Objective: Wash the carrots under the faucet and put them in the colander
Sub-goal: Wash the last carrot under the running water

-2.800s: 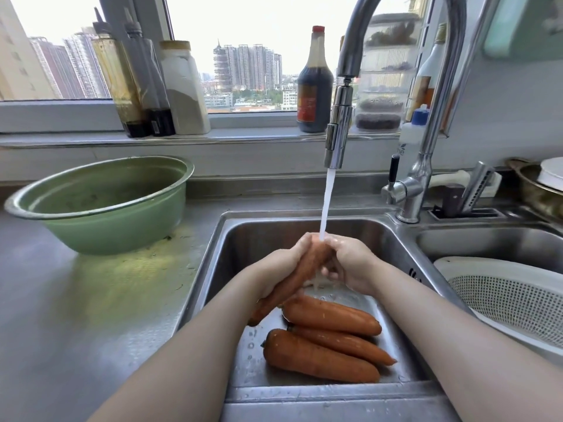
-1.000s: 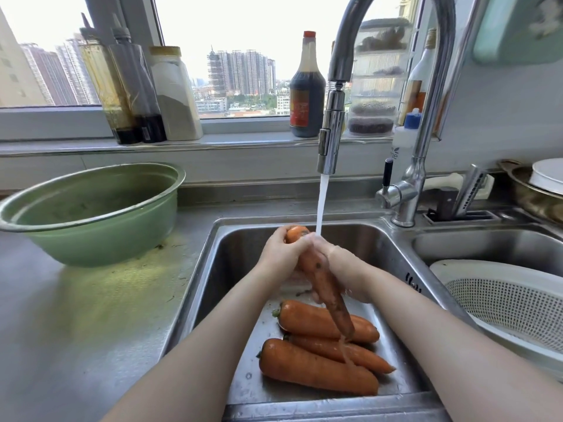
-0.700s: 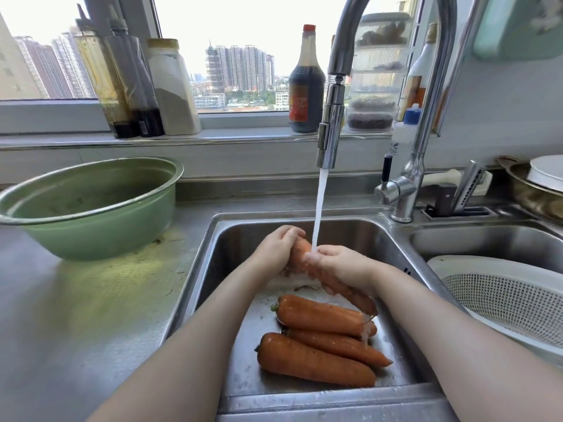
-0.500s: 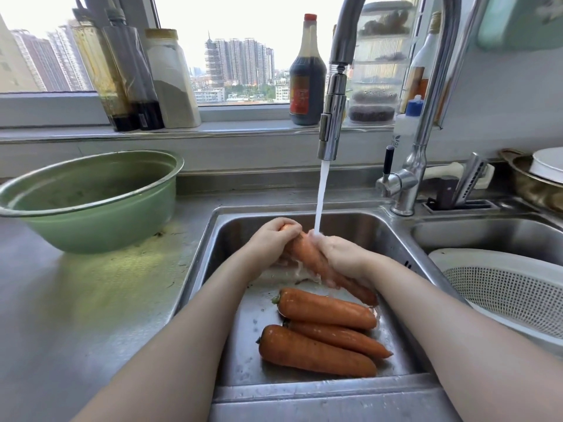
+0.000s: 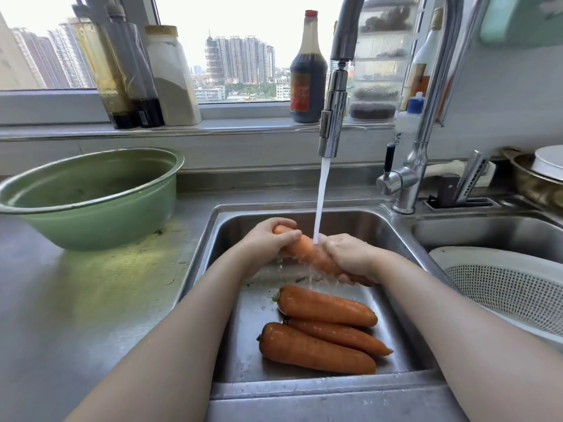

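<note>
gripping carrot (image 5: 307, 251) both hands, tip down-right

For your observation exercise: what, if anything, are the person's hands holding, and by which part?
One carrot, held under the running water. The left hand grips its thick top end; the right hand wraps its lower part toward the tip.

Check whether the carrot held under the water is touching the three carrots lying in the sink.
Apart. The head view shows bare wet sink floor between the held carrot, gripped by left hand and right hand, and the three carrots.
</note>
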Motion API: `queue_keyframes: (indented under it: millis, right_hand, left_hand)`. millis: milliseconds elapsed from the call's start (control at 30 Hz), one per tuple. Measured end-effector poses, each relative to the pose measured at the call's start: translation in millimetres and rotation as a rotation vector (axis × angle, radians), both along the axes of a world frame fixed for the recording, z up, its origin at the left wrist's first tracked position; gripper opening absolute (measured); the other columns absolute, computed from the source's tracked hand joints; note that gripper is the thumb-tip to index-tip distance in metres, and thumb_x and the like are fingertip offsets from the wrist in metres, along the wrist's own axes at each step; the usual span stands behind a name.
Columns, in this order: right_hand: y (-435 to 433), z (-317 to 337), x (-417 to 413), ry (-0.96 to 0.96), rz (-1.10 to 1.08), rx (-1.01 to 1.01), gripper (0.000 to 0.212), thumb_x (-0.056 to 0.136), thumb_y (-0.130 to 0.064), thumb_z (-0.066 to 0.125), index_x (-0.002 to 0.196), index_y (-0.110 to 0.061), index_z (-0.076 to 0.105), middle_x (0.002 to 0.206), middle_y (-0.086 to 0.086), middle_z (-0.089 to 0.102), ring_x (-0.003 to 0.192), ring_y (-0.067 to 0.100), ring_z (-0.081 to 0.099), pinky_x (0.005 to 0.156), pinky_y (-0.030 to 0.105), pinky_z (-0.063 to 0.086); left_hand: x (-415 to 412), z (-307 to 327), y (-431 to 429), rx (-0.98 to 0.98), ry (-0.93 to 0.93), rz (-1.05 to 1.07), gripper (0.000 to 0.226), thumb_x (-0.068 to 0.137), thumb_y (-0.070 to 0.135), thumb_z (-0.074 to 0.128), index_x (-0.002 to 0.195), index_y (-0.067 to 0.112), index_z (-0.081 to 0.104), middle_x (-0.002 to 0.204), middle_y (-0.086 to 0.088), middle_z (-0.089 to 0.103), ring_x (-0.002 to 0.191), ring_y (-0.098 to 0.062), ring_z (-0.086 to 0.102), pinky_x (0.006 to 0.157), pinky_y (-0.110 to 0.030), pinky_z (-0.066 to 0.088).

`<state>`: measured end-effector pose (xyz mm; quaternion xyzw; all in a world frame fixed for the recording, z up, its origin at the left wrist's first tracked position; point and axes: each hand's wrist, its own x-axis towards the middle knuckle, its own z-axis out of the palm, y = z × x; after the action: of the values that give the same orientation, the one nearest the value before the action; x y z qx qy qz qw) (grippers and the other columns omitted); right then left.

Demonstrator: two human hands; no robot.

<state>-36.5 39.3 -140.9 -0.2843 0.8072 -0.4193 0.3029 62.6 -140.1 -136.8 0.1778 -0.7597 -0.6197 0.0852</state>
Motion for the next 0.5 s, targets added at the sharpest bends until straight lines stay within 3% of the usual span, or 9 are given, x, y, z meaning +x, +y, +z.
queue_keyframes:
  millis: [100, 200, 300, 367, 467, 500]
  right_hand:
    - [-6, -1, 3, 0.020, -0.001, -0.025, 0.042, 0.113, -0.034, 0.030, 0.105, -0.012, 0.065, 0.078, 0.013, 0.071, 0.044, 0.016, 0.051, 0.043, 0.023, 0.040]
    - [-10, -2, 5, -0.078, 0.047, -0.025, 0.047, 0.106, -0.056, 0.045, 0.106, -0.016, 0.071, 0.078, 0.008, 0.071, 0.057, 0.020, 0.056, 0.051, 0.028, 0.044]
    - [-14, -3, 9, 0.069, 0.063, 0.032, 0.057, 0.102, -0.067, 0.046, 0.101, -0.018, 0.073, 0.074, 0.005, 0.070, 0.059, 0.018, 0.058, 0.059, 0.029, 0.045]
    - [-16, -6, 6, 0.170, -0.052, 0.080, 0.060, 0.106, -0.062, 0.037, 0.105, -0.015, 0.073, 0.067, 0.001, 0.068, 0.054, 0.013, 0.059, 0.055, 0.024, 0.044]
    - [-12, -10, -5, 0.248, -0.122, 0.090, 0.047, 0.111, -0.049, 0.030, 0.115, -0.021, 0.068, 0.087, -0.001, 0.069, 0.078, 0.018, 0.065, 0.071, 0.029, 0.046]
    - [-10, -10, -6, 0.242, -0.121, 0.079, 0.044, 0.112, -0.045, 0.029, 0.108, -0.021, 0.066, 0.086, 0.001, 0.070, 0.076, 0.017, 0.066, 0.069, 0.028, 0.046]
  left_hand:
    - [-2, 6, 5, 0.011, 0.048, 0.141, 0.010, 0.099, 0.030, 0.070, 0.107, 0.025, 0.070, 0.114, -0.008, 0.068, 0.106, -0.027, 0.069, 0.093, -0.046, 0.061]
    - [-3, 7, 6, -0.072, 0.102, 0.225, 0.014, 0.104, 0.033, 0.062, 0.111, 0.023, 0.067, 0.103, 0.000, 0.067, 0.097, -0.020, 0.065, 0.086, -0.037, 0.060]
    - [-1, 5, 1, -0.193, 0.073, 0.131, 0.020, 0.107, 0.033, 0.055, 0.120, 0.024, 0.067, 0.109, 0.001, 0.065, 0.099, -0.016, 0.064, 0.086, -0.035, 0.059]
    - [3, 5, -2, -0.100, 0.034, -0.007, 0.018, 0.106, 0.028, 0.058, 0.122, 0.027, 0.067, 0.121, -0.003, 0.064, 0.109, -0.021, 0.066, 0.096, -0.041, 0.060]
    - [4, 0, -5, -0.033, 0.035, -0.123, 0.030, 0.092, 0.024, 0.076, 0.119, 0.034, 0.067, 0.125, -0.006, 0.065, 0.113, -0.023, 0.069, 0.098, -0.042, 0.060]
    - [2, 0, -2, -0.078, 0.040, -0.108, 0.032, 0.089, 0.024, 0.078, 0.118, 0.035, 0.067, 0.122, -0.004, 0.066, 0.111, -0.022, 0.070, 0.096, -0.041, 0.060]
